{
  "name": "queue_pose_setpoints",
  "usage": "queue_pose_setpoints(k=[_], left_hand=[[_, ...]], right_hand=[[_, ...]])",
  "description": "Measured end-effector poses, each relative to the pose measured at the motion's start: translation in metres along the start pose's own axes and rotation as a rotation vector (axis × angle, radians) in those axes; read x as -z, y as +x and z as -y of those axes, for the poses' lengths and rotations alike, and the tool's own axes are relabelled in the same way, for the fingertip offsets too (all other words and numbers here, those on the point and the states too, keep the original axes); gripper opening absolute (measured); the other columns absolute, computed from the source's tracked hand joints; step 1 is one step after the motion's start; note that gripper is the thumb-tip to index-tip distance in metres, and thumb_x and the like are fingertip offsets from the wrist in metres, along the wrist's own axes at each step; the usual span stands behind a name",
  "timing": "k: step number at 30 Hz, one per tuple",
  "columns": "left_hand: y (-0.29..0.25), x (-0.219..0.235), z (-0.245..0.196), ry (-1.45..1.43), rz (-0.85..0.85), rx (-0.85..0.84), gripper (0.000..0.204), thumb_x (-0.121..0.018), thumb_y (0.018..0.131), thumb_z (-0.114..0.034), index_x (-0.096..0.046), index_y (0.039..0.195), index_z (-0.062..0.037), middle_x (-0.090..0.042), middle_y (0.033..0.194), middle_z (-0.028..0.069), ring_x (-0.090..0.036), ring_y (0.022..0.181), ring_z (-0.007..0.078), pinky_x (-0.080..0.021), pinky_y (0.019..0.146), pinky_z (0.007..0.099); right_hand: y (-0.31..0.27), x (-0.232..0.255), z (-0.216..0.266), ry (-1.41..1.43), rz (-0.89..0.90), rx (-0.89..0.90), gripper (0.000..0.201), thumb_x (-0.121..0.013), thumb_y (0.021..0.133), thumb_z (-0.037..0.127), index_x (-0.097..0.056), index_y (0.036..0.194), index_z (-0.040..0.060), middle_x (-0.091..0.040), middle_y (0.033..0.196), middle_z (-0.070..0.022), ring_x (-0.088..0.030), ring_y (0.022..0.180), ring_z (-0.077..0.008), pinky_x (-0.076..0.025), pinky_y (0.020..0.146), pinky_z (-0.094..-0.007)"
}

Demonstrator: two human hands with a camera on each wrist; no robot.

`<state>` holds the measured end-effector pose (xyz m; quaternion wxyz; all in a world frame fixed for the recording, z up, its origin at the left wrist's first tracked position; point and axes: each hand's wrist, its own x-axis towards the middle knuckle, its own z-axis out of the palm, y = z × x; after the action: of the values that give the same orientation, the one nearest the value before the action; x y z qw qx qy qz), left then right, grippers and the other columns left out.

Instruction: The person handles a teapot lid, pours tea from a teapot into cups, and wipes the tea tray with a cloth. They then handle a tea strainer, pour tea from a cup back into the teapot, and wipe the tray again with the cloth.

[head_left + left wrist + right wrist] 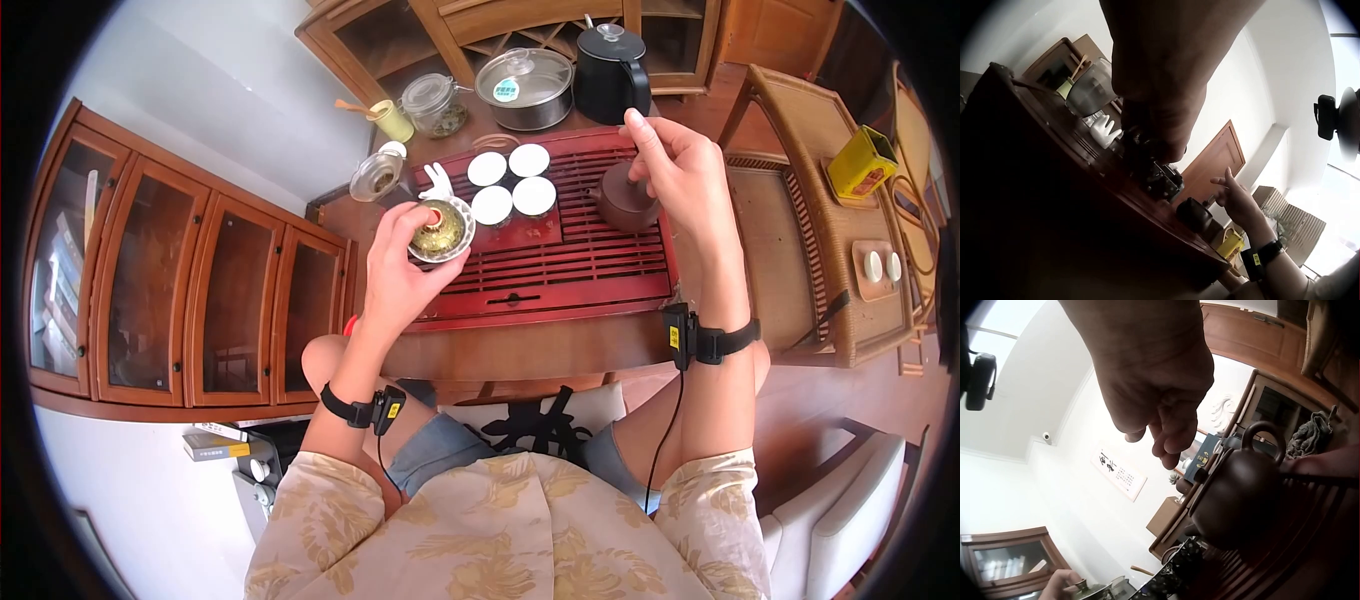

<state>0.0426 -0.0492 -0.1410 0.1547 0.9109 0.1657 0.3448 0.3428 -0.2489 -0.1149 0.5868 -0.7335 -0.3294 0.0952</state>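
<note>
My left hand [395, 265] grips a gaiwan [441, 236] with a green-gold patterned lid and a pale rim, a finger on the lid's knob. It holds the bowl at the left part of the red slatted tea tray [590, 290]. In the left wrist view that hand mostly hides the bowl. Raised over the tray's right side, my right hand [685, 165] has loosely bent fingers and nothing in them. The brown clay teapot [622, 208] sits below it, on the tray. Several tea cups [491, 205], white on top with dark patterned sides, stand mid-tray.
Left of the cups are a white finger-shaped ornament [437, 182] and a glass pitcher [370, 183]. Behind stand a lidded glass jar [435, 108], a glass-lidded pot [523, 92] and a black kettle [608, 80]. A wicker stand [780, 270] bears a yellow tin [860, 163] at right.
</note>
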Motion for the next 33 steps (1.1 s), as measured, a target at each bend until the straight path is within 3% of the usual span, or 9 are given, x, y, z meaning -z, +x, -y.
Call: queue_pose_setpoints(k=[4, 6, 7, 13, 16, 19, 22, 33], left_hand=[[0.015, 0.006, 0.005, 0.042, 0.02, -0.024, 0.058, -0.098, 0.079, -0.012, -0.067, 0.127, -0.0088, -0.071, 0.131, 0.0165, -0.073, 0.118, 0.0361, -0.06, 0.102, 0.0434], [0.022, 0.007, 0.007, 0.069, 0.037, -0.051, 0.06, -0.098, 0.079, -0.015, -0.069, 0.131, -0.0108, -0.069, 0.134, 0.0175, -0.073, 0.116, 0.0403, -0.062, 0.098, 0.0465], [0.025, 0.008, 0.006, 0.067, 0.049, -0.043, 0.057, -0.098, 0.079, -0.012, -0.068, 0.127, -0.0085, -0.071, 0.132, 0.0168, -0.072, 0.121, 0.0364, -0.059, 0.104, 0.0437], [0.042, 0.012, 0.001, 0.091, 0.146, -0.048, 0.06, -0.096, 0.079, -0.013, -0.069, 0.133, -0.01, -0.069, 0.138, 0.0184, -0.071, 0.124, 0.04, -0.059, 0.106, 0.0453], [0.046, 0.014, -0.003, 0.113, 0.191, -0.044, 0.059, -0.096, 0.079, -0.013, -0.069, 0.133, -0.0108, -0.068, 0.14, 0.0192, -0.07, 0.126, 0.0415, -0.058, 0.107, 0.0463], [0.049, 0.013, -0.001, 0.133, 0.21, -0.055, 0.058, -0.094, 0.08, -0.011, -0.07, 0.132, -0.0114, -0.067, 0.14, 0.0196, -0.068, 0.127, 0.0423, -0.058, 0.107, 0.0469], [0.054, 0.015, -0.001, 0.15, 0.229, -0.078, 0.057, -0.092, 0.082, -0.013, -0.07, 0.135, -0.0165, -0.064, 0.143, 0.0215, -0.071, 0.12, 0.049, -0.063, 0.1, 0.0531], [0.065, 0.022, -0.004, 0.208, 0.25, -0.1, 0.058, -0.091, 0.081, -0.009, -0.069, 0.134, -0.0167, -0.062, 0.147, 0.0249, -0.071, 0.119, 0.05, -0.063, 0.099, 0.0531]], right_hand=[[0.0, 0.002, 0.002, -0.02, -0.008, -0.017, 0.051, -0.072, 0.11, 0.051, -0.087, 0.112, 0.0021, -0.071, 0.069, -0.0046, -0.064, 0.066, -0.0109, -0.052, 0.065, -0.0313], [0.0, 0.002, 0.002, -0.005, -0.004, -0.009, 0.053, -0.074, 0.11, 0.052, -0.086, 0.112, 0.0009, -0.068, 0.069, -0.0019, -0.061, 0.064, -0.009, -0.049, 0.06, -0.0283], [0.0, 0.003, 0.002, 0.002, -0.002, -0.004, 0.053, -0.074, 0.11, 0.052, -0.085, 0.111, 0.0003, -0.067, 0.07, -0.0005, -0.059, 0.062, -0.0081, -0.047, 0.057, -0.0267], [0.0, 0.004, 0.001, 0.023, -0.01, 0.009, 0.054, -0.074, 0.11, 0.053, -0.085, 0.112, 0.0004, -0.066, 0.07, -0.0004, -0.059, 0.062, -0.0078, -0.046, 0.057, -0.0268], [-0.001, 0.005, 0.006, 0.011, -0.016, -0.023, 0.05, -0.073, 0.11, 0.05, -0.086, 0.111, 0.0015, -0.071, 0.068, -0.0049, -0.065, 0.067, -0.0108, -0.053, 0.066, -0.0312], [-0.001, 0.007, 0.007, 0.014, -0.001, -0.042, 0.05, -0.073, 0.11, 0.05, -0.086, 0.11, 0.0012, -0.071, 0.068, -0.0051, -0.065, 0.067, -0.0109, -0.053, 0.066, -0.031], [-0.001, 0.007, 0.005, 0.015, -0.01, -0.025, 0.051, -0.073, 0.11, 0.05, -0.086, 0.109, 0.0008, -0.07, 0.068, -0.0053, -0.065, 0.068, -0.0111, -0.054, 0.067, -0.0313], [0.0, 0.007, 0.004, 0.016, -0.009, -0.03, 0.053, -0.072, 0.11, 0.052, -0.086, 0.112, 0.0012, -0.072, 0.069, -0.0061, -0.067, 0.069, -0.012, -0.055, 0.067, -0.0321]])
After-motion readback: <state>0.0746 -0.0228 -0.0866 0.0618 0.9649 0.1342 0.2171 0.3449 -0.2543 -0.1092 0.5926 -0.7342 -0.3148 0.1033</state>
